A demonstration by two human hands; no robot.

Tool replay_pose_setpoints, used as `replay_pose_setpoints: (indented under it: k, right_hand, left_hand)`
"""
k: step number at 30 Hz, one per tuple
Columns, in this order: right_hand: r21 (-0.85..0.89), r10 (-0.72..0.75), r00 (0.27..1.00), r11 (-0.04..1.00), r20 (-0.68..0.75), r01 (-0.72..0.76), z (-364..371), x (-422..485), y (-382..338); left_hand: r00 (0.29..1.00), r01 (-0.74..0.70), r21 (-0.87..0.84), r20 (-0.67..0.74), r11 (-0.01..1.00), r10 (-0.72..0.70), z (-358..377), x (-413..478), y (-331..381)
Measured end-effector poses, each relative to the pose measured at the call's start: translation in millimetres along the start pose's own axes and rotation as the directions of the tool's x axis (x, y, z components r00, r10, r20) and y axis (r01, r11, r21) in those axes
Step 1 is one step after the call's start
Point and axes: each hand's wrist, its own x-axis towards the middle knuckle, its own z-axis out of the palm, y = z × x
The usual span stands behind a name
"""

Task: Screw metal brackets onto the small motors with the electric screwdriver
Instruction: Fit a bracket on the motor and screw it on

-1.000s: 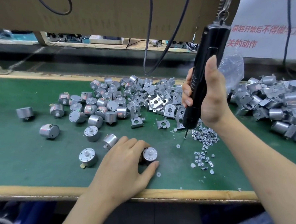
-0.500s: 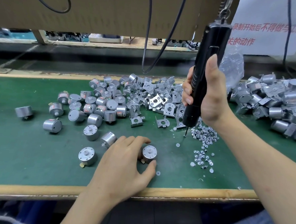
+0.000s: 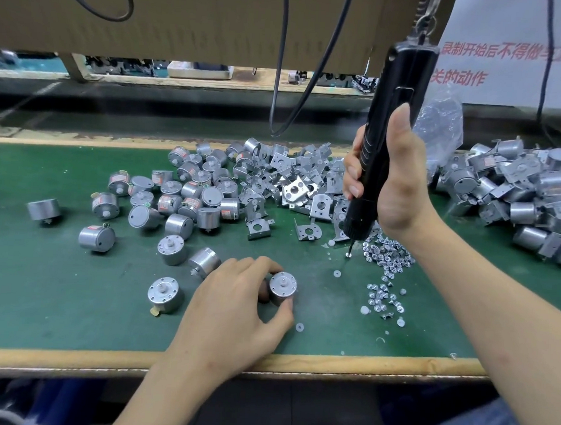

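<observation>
- On the near half of the green mat (image 3: 41,281), the left hand (image 3: 235,310) grips one small motor (image 3: 282,288) – thumb on the near side, fingers curled round the far side. The motor stands upright, shaft end up.
- Right hand (image 3: 394,185): wrapped round the black electric screwdriver (image 3: 395,98), thumb up along the barrel. The tool is nearly upright, leaning slightly, bit down. It hangs from a metal ring (image 3: 424,21) at its top.
- The bit tip is at a single screw on the left fringe of the screw pile (image 3: 387,253); contact cannot be told.
- Bare motors (image 3: 188,201) are scattered left of centre, some upright, some on their sides. Three lie just left of the held one.
- A heap of metal brackets (image 3: 293,187) lies mid-bench, behind the screwdriver tip.
- The far right heap (image 3: 527,192) holds motors with brackets on them.
- A few white washers (image 3: 336,273) are loose on the mat between the held motor and the screws.
- The bench front edge is a wooden strip (image 3: 329,364) – the mat stops at it.
- Behind the bench a cardboard panel (image 3: 201,16) hangs overhead, with black cables (image 3: 279,82) looping down before it.
- At upper right are a clear plastic bag (image 3: 443,123) and a white sheet with red characters (image 3: 508,52).
</observation>
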Motion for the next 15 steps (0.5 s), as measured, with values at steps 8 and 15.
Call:
replay_pose_setpoints:
  k: [8, 15]
  right_hand:
    - [-0.024, -0.008, 1.0, 1.0, -0.006, 0.008, 3.3, -0.9, -2.2]
    - [0.001, -0.029, 1.0, 1.0, 0.012, 0.029, 15.7, -3.7, -9.7]
  left_hand:
    - [0.992, 0.124, -0.099, -0.024, 0.987, -0.127, -1.0, 2.0, -2.4]
    - [0.979, 0.146, 0.05, 0.137, 0.988, -0.152, -6.9, 15.5, -11.1]
